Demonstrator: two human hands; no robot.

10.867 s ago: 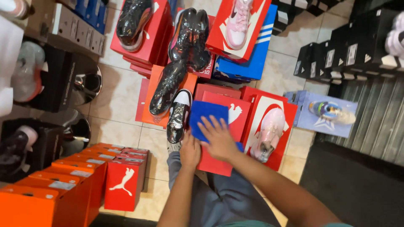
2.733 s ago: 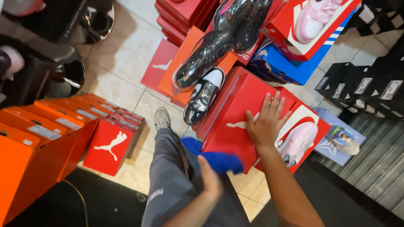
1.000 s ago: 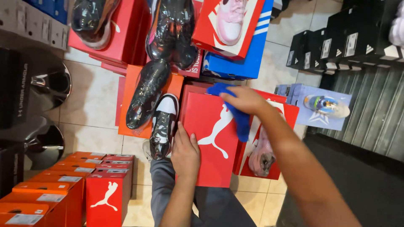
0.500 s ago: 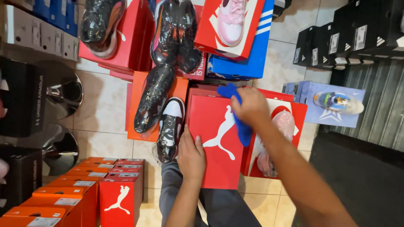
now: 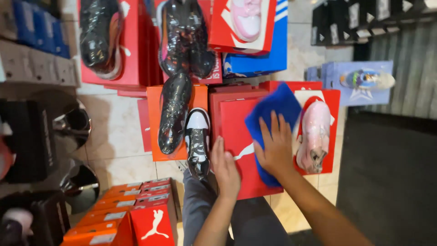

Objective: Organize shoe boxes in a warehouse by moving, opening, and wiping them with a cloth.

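- Two hands: the left hand (image 5: 226, 167) and the right hand (image 5: 274, 148), both on the red box (image 5: 236, 132) in the middle.
- One blue cloth (image 5: 272, 109), on this red box.
- Two pink shoes: one (image 5: 314, 135) just right of the red box, one (image 5: 246, 18) above it.
- One black-and-white shoe (image 5: 198, 141), just left of the red box.
- Three dark shoes wrapped in plastic: one (image 5: 173, 111) left of the red box, two (image 5: 184, 38) (image 5: 99, 36) further up.
- One blue box (image 5: 259, 59) above the red box.

Pink shoe (image 5: 313, 136) on red-and-white box just right; wrapped black shoes (image 5: 174, 111) on orange box; blue box (image 5: 257, 59) above; orange boxes (image 5: 123, 212) lower left.
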